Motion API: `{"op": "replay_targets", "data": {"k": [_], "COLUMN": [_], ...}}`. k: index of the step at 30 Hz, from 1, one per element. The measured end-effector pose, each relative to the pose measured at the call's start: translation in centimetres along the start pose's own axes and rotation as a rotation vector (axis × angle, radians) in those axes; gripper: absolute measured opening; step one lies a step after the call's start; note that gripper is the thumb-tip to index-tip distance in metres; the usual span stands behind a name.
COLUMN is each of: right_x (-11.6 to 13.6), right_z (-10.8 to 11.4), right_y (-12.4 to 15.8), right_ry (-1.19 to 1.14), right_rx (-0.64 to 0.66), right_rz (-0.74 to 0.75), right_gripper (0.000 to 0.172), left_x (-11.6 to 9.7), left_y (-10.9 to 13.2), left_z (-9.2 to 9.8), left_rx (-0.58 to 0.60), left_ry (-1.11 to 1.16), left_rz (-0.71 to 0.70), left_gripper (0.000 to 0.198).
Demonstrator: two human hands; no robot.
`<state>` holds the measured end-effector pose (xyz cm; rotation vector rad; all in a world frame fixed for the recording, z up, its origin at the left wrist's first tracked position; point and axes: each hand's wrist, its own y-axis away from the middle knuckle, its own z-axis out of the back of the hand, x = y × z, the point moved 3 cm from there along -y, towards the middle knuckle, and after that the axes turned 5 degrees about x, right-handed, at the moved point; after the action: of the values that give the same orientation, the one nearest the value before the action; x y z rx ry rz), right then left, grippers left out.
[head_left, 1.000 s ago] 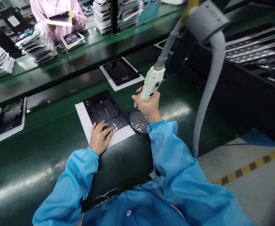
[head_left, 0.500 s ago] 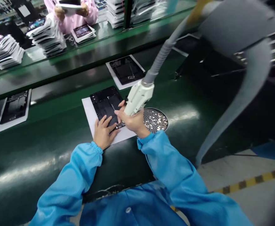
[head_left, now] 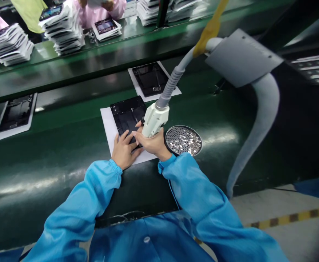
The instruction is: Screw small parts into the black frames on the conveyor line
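Observation:
In the head view, a black tablet housing (head_left: 121,113) lies at an angle on a white sheet (head_left: 106,120). My left hand (head_left: 124,150) rests on the lower part of the housing and the sheet's edge, its fingers spread. My right hand (head_left: 154,143) wraps round the lower end of a white electric screwdriver (head_left: 156,118), which leans over the housing's right side. The screwdriver's tip is hidden behind my fingers. A grey ribbed hose (head_left: 172,84) runs up from its top. Just right of my right hand is a round perforated metal dish (head_left: 185,140) with many small shiny pieces.
Further housings lie on white sheets, one behind (head_left: 150,79) and one at the left (head_left: 16,112). A grey curved arm with a plate (head_left: 243,58) hangs at the upper right. Across a raised green ledge, stacked sheets (head_left: 63,31) stand before co-workers in pink.
My view has shifted slightly. The screwdriver stands a little more upright, and my right hand has moved closer to my left hand. The hanging arm and plate have swung left and down.

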<state>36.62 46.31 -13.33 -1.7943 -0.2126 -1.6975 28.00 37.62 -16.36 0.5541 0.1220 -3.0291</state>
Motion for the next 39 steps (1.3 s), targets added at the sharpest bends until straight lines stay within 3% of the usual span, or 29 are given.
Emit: {"op": "replay_targets", "data": {"k": [8, 12, 15, 20, 27, 31, 33, 35, 37, 39], "right_x": [0.0, 0.0, 0.4, 1.6, 1.7, 1.8, 2.0, 2.1, 2.1, 2.2], "right_z": [-0.2, 0.2, 1.4, 4.3, 6.0, 6.0, 6.0, 6.1, 6.1, 6.1], "right_y": [0.2, 0.0, -0.3, -0.5, 0.0, 0.0, 0.0, 0.0, -0.2, -0.3], "right_ry": [0.028, 0.026, 0.032, 0.065, 0.139, 0.155, 0.171, 0.192, 0.210, 0.217], "right_rx": [0.006, 0.001, -0.072, -0.213, -0.263, -0.258, -0.262, -0.261, -0.256, -0.259], "right_rz": [0.037, 0.019, 0.021, 0.106, 0.107, 0.109, 0.104, 0.097, 0.088, 0.090], "right_gripper": [0.013, 0.026, 0.033, 0.033, 0.021, 0.018, 0.017, 0.016, 0.015, 0.016], "left_x": [0.0, -0.2, -0.4, -0.6, -0.8, 0.6, 2.3, 4.4, 5.8, 6.1], "left_y": [0.1, 0.1, 0.1, 0.2, 3.0, 4.2, 4.4, 4.6, 4.7, 4.7], "left_z": [-0.1, -0.1, -0.2, -0.3, 0.3, 1.0, 2.2, 3.8, 4.9, 5.1], "left_rx": [-0.001, 0.008, 0.018, 0.020, 0.021, -0.039, -0.158, -0.262, -0.220, -0.076], "left_ry": [-0.015, -0.037, -0.090, -0.171, -0.228, -0.139, -0.034, 0.050, 0.078, 0.066], "left_rz": [0.016, 0.013, -0.006, -0.045, -0.070, -0.115, -0.008, 0.260, 0.537, 0.660], "left_gripper": [0.027, 0.036, 0.046, 0.044, 0.042, 0.038, 0.034, 0.032, 0.033, 0.037]}}
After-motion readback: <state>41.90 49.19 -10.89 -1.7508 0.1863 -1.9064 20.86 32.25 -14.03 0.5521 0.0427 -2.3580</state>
